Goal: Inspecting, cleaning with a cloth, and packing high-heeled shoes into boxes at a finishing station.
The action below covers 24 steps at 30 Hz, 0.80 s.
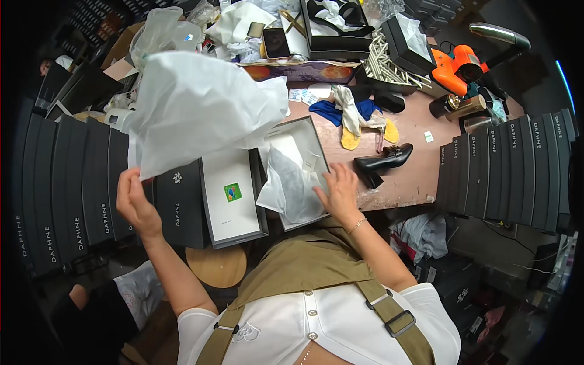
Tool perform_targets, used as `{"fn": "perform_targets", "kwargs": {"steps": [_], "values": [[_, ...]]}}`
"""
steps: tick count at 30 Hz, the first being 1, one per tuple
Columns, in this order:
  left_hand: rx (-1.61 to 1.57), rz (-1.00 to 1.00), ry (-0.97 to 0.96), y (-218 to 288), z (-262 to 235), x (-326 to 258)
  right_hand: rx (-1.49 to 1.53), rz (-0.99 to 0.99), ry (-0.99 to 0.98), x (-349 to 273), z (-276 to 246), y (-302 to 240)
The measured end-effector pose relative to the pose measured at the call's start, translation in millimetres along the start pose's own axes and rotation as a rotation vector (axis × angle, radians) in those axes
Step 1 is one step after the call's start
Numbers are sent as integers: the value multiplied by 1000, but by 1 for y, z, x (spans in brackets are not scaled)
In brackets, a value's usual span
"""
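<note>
My left hand (139,205) pinches the lower corner of a large sheet of white tissue paper (201,115), which billows up over the left side of the bench. In front of me lies an open grey shoe box (320,145). Inside it, white tissue (289,182) covers a dark shape that I cannot make out. My right hand (342,193) rests at the box's right wall, fingers apart and holding nothing. Left of the box is its lid (226,164), inner side up, with a green sticker (232,192). A black heeled shoe (384,161) lies on its side, right of my right hand.
Stacks of dark shoe boxes stand left (67,188) and right (505,170). Behind the shoe are cloths (353,109) and a yellow pad (350,139). A tray of pale sticks (389,64), a phone (276,43) and an orange tool (453,67) sit farther back. A round stool (216,266) stands below.
</note>
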<state>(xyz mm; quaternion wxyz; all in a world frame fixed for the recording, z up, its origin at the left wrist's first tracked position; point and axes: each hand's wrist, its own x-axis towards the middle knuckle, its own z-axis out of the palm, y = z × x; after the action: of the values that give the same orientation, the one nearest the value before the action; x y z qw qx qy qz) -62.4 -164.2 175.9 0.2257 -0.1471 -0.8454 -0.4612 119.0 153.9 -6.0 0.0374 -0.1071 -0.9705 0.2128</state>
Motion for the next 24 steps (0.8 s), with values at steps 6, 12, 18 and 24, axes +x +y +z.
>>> {"fn": "perform_targets", "kwargs": {"steps": [6, 12, 18, 24], "values": [[200, -144, 81, -34, -18, -29, -97, 64, 0, -12, 25, 5], [55, 8, 255, -29, -38, -35, 325, -37, 21, -11, 78, 3], [49, 97, 462, -28, -63, -39, 314, -78, -100, 4, 88, 0], [142, 100, 176, -29, -17, -37, 354, 265, -266, 20, -11, 5]]}}
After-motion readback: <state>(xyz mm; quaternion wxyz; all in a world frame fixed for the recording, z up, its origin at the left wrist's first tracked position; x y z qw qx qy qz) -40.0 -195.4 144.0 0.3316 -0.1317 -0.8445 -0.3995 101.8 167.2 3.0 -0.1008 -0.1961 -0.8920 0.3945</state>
